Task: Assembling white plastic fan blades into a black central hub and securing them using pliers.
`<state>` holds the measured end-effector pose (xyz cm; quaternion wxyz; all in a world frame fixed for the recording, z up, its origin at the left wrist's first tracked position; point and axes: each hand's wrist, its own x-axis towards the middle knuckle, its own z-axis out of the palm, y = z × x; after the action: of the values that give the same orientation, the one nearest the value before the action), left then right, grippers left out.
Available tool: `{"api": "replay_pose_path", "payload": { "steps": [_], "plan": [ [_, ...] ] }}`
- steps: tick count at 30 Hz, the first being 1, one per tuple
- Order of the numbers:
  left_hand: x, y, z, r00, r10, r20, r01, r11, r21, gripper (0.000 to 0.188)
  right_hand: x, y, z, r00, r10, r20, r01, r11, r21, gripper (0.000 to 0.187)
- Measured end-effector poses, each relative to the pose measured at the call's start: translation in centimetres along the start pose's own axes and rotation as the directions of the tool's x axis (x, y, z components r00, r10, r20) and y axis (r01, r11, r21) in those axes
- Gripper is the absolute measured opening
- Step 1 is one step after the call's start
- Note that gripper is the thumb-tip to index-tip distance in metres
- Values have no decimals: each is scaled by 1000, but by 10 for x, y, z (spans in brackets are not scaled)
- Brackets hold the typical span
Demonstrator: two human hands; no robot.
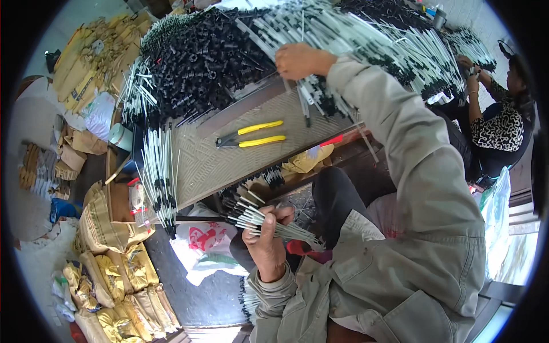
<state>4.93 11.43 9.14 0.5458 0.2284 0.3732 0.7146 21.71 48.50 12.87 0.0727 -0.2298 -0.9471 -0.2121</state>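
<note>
Gripping a rod bundle (298,232) low by the lap, the left hand (266,244) wraps it tight, probably so nothing slips loose. Right hand (300,61) is curled at the rod pile (343,35), can't tell if it's pinching any. Pliers (262,140) lie on the bench (197,166), likely for easy reach.

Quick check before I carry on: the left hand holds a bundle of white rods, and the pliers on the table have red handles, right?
Not quite: the pliers on the table have yellow handles, as the head view shows. The left hand does hold a bundle of white rods.
</note>
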Motion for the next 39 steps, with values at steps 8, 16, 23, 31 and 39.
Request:
{"api": "replay_pose_path", "payload": {
  "steps": [8,16,23,31,39],
  "plan": [
    [8,10,-4,997,21,77,-41,963,268,21,-9,6,20,995,-26,92,41,985,-167,18],
    [21,35,1,983,19,183,-100,888,448,19,6,-16,14,977,-201,75,208,971,-114,10],
    [12,60,16,971,-42,235,-48,930,363,21,-29,-156,-140,996,-18,-93,94,130,987,17],
    [0,24,19,905,-50,422,-170,868,467,15,-94,-240,-135,862,406,-303,254,170,952,21],
    [-25,2,27,918,-76,389,-77,929,362,13,-125,-262,-131,821,531,-209,262,-25,965,13]
  ]
}}
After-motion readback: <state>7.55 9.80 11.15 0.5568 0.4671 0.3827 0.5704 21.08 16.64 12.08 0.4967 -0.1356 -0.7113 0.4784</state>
